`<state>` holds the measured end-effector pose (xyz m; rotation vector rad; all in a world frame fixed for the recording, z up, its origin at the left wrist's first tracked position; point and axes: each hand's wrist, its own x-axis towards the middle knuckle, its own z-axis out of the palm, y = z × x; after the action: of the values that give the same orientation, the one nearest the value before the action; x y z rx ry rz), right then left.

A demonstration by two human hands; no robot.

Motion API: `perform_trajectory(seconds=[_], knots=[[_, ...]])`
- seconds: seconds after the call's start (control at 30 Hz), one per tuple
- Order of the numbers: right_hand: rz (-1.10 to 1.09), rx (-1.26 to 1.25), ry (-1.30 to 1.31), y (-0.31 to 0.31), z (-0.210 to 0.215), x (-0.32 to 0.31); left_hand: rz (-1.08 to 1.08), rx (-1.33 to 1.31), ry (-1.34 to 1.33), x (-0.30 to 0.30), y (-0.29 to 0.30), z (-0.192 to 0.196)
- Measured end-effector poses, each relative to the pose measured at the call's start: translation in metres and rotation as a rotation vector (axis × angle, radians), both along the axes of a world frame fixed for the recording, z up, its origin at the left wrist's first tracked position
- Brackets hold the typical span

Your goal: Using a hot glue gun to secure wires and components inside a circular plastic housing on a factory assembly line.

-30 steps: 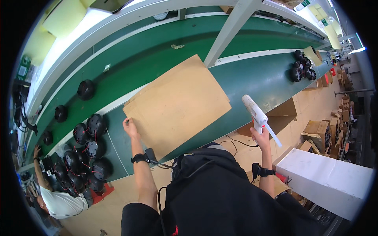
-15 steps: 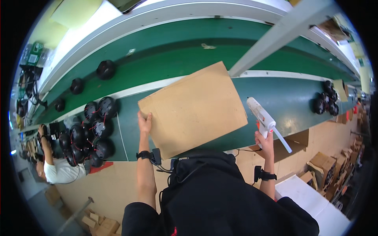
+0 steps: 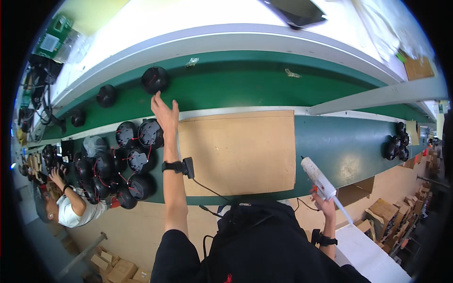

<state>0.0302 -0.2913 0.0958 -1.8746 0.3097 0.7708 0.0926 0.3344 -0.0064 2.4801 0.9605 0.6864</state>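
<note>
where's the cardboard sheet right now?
Head view: cardboard sheet lies flat on the green bench, centre, just right of the left hand and the black round parts.

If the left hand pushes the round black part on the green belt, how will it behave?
The round black dome-shaped part probably slides or rocks rather than rolls away, since it appears to sit flat. It looks small and likely light. The left hand is not touching it.

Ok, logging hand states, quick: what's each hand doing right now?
Left hand: open, fingers stretched toward the black round part, holding nothing.
Right hand: closed around the white glue gun.
</note>
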Motion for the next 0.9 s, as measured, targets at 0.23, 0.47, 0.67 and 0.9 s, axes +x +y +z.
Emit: perform_trajectory(seconds=[0.23, 0.47, 0.67, 0.9], knots=[[-0.068, -0.125, 0.09, 0.036, 0.015, -0.041, 0.141, 0.16, -0.077, 0.067, 0.068, -0.023], [-0.021, -0.214, 0.073, 0.046, 0.021, -0.067, 0.132, -0.116, 0.397, 0.105, 0.162, -0.022], [-0.044, -0.094, -0.089, 0.062, 0.025, -0.057, -0.432, -0.018, 0.069, 0.043, 0.034, 0.03], [0.034, 0.081, -0.12, 0.073, -0.028, -0.003, -0.933, -0.26, 0.348, -0.078, -0.183, 0.048]])
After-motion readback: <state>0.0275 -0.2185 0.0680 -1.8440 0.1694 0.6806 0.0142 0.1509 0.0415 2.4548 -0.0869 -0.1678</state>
